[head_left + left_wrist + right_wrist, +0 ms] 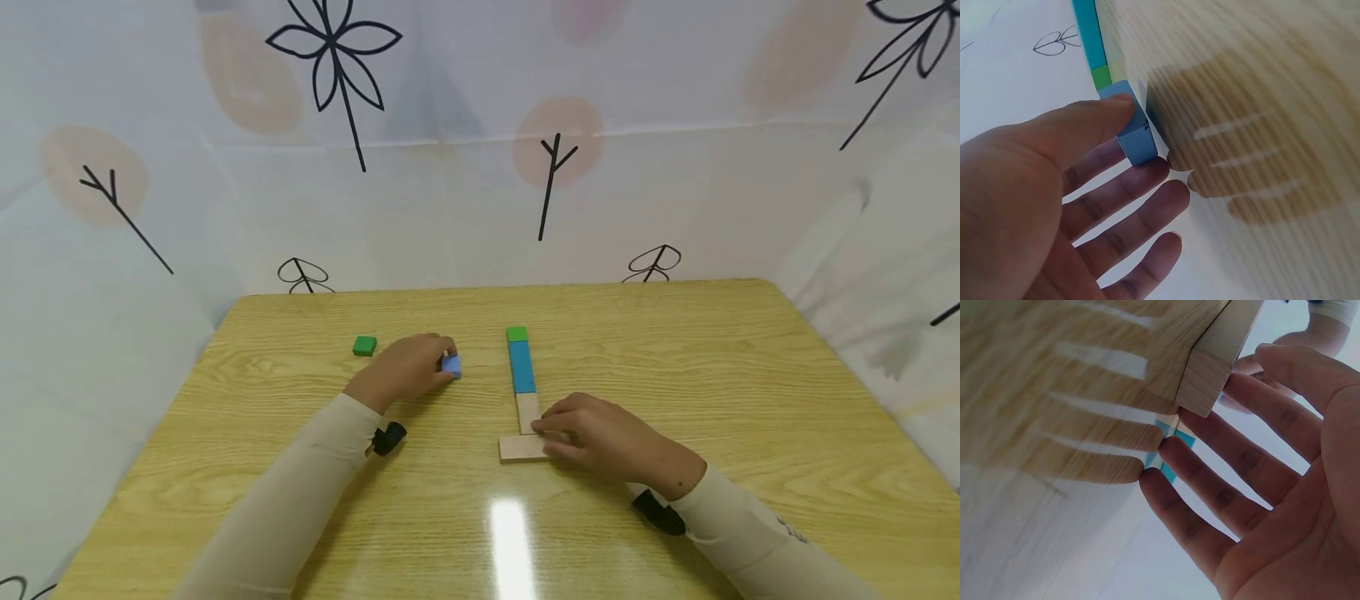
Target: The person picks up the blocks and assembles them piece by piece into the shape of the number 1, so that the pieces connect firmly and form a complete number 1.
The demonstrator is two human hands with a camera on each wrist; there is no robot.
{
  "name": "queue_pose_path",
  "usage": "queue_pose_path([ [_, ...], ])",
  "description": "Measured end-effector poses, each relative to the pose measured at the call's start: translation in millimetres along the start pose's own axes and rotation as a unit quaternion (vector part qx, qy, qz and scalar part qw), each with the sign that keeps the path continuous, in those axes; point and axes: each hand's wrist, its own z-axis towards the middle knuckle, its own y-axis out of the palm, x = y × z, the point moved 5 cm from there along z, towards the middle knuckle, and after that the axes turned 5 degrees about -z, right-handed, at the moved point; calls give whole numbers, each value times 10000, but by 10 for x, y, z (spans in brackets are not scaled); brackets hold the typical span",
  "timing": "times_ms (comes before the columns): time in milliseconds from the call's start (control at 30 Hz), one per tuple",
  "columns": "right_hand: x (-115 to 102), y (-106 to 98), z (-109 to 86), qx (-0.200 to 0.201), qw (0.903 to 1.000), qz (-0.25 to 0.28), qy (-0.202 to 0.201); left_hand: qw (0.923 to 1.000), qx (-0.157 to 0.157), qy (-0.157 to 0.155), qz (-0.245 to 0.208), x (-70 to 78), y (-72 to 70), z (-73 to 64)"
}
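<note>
My left hand (408,367) pinches a small blue block (1138,137) between thumb and index finger, low over the table. In the left wrist view its other fingers spread loosely beside the block. My right hand (603,437) holds the right end of a plain wooden block (522,450) lying crosswise, thumb on its near side and fingers at its far side. Beyond that block a row runs away from me: a shorter wooden block (528,410), a long blue block (522,367) and a small green block (517,333). The right fingers partly cover the joint between the wooden blocks.
A loose green block (365,346) lies on the wood-grain table (675,350), left of the row and just beyond my left hand. A patterned white cloth (450,208) rises behind the table's back edge and along both sides.
</note>
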Motion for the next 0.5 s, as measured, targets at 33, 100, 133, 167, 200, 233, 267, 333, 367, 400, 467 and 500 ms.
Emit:
queue_pose_path([
  [33,1,1,1,-2,10000,1,4,10000,8,19,30,8,1,25],
  [100,0,1,4,-7,10000,6,20,9999,31,77,85,28,3,77],
  [133,0,0,5,-11,10000,9,34,9999,43,101,106,40,3,103],
  [167,1,1,8,-16,10000,7,46,9999,44,113,113,49,4,129],
  [200,1,2,10,-20,10000,11,55,9999,43,111,120,56,3,151],
  [233,1,3,12,-25,10000,13,64,9999,45,111,123,65,1,170],
  [267,0,3,14,-28,10000,18,65,9998,40,102,137,71,1,190],
  [333,-3,3,18,-28,10000,14,49,9999,31,80,144,84,-2,226],
  [367,-4,2,19,-26,10000,7,35,9998,26,75,160,91,-4,244],
  [400,-6,2,20,-26,10000,0,28,9998,30,82,170,100,-5,260],
  [467,-7,4,22,-23,10000,-13,12,9998,13,108,177,120,-8,291],
  [500,-7,6,23,-22,10000,-21,3,9998,9,125,179,130,-9,307],
])
